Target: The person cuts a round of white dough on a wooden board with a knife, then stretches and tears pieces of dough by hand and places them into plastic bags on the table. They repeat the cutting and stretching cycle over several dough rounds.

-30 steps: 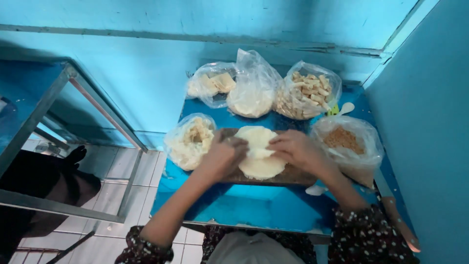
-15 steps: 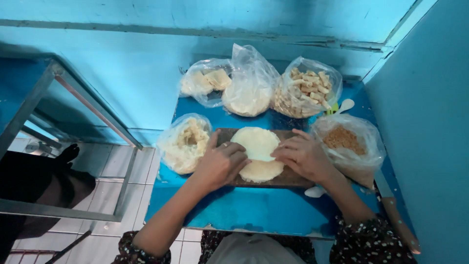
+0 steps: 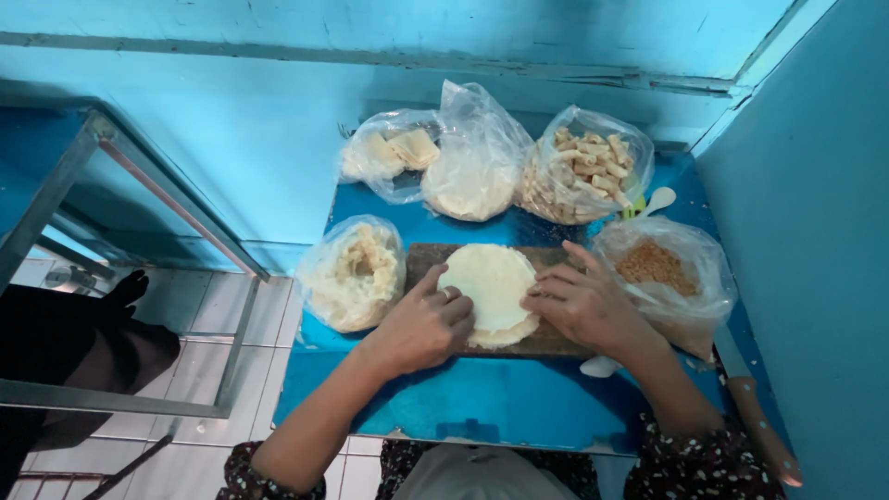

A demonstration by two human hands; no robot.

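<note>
A blue table [image 3: 482, 407] carries five clear plastic bags: three along the back wall, one [image 3: 355, 274] at the left, and one with brown crumbs [image 3: 659, 268] at the right. Between these two lies a wooden board [image 3: 546, 341] bearing a stack of round white wrappers [image 3: 491, 287]. The left hand [image 3: 421, 326], fingers curled, and the right hand [image 3: 583, 304], fingers spread, press on the stack's edges.

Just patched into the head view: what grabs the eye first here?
The pale round wrappers stacked on a wooden board mid-table, with the left hand and right hand on either edge. Around them sit clear bags: rolls at the back, brown filling on the right, all on a shiny blue table.
</note>
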